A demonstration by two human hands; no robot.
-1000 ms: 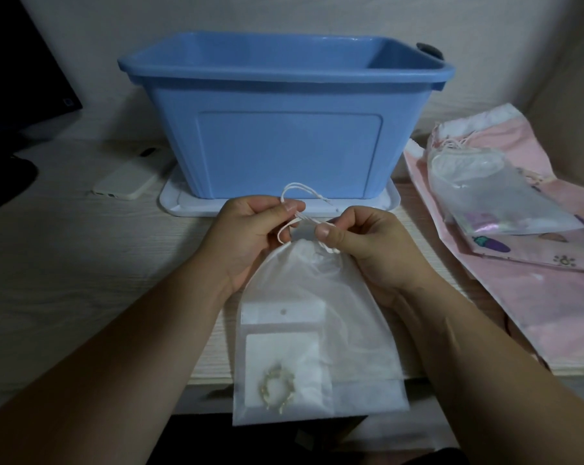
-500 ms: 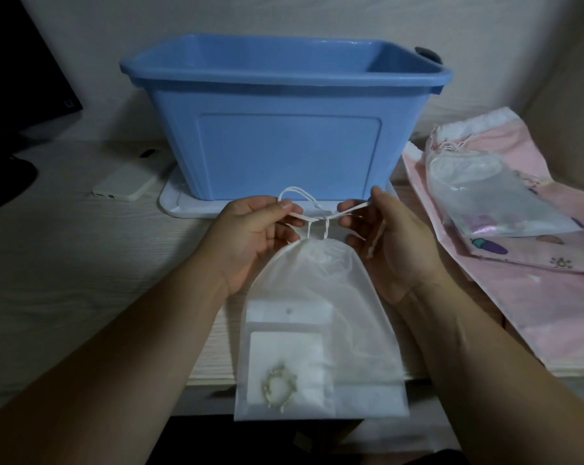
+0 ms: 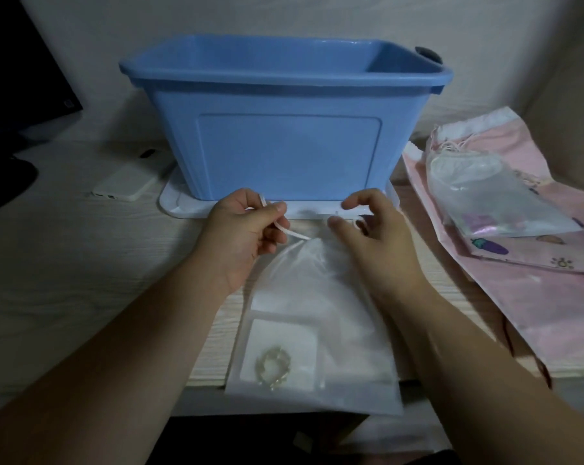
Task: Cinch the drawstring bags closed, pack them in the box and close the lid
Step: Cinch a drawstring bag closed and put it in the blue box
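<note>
White mesh drawstring bag (image 3: 317, 317) lies flat on the desk (image 3: 82, 297) directly in front of the blue box (image 3: 289, 129), bottom edge overhanging the desk edge. Neck looks gathered.

Left hand (image 3: 243, 236): thumb and forefinger pinched on the white drawstring (image 3: 290, 232), cord running from the pinch to the bag neck. Right hand (image 3: 368, 226): fingers spread; a cord loop seems to sit around one finger, but blur makes it hard to tell, so grip uncertain.

Handling: bag is thin, limp, near weightless; it will slump and slide on the desk. Contents are a flat card with a small ring-shaped trinket (image 3: 273, 364), so light but bendable. Best hold: the cords or the bunched neck, not the body.

Box is open, sitting on its white lid (image 3: 183, 204). More bags (image 3: 485, 193) lie to the right of the box.
</note>
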